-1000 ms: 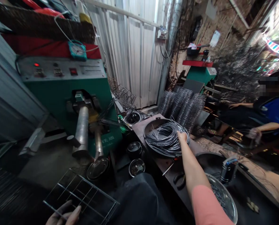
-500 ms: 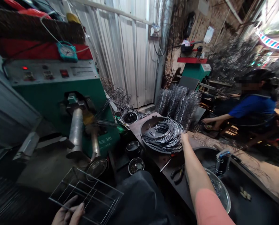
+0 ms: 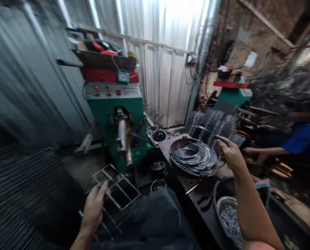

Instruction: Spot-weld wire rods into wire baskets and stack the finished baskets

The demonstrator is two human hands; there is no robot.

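My left hand (image 3: 94, 208) is shut on a wire grid rack (image 3: 112, 187), gripping its side at the lower left of the view, over my dark lap. A loose coil of steel wire (image 3: 195, 158) lies in a round dark pan (image 3: 176, 146) on the workbench. My right hand (image 3: 230, 154) is raised just right of the coil, with finger and thumb pinched. A thin wire strand (image 3: 205, 127) seems to arc from the coil up to those fingers, though motion blur makes it hard to be sure.
A green machine (image 3: 115, 132) with a metal arm (image 3: 122, 135) stands left of the bench. Small bowls (image 3: 158, 168) sit beside the pan, with pliers (image 3: 204, 203) and a basin of wire pieces (image 3: 228, 217) nearby. Stacked racks (image 3: 212, 126) rise behind. A co-worker (image 3: 302, 140) sits at right.
The view has swung left and tilted. My left hand has lifted the rack higher. My right hand has risen off the coil and moved right. The co-worker's arm has shifted.
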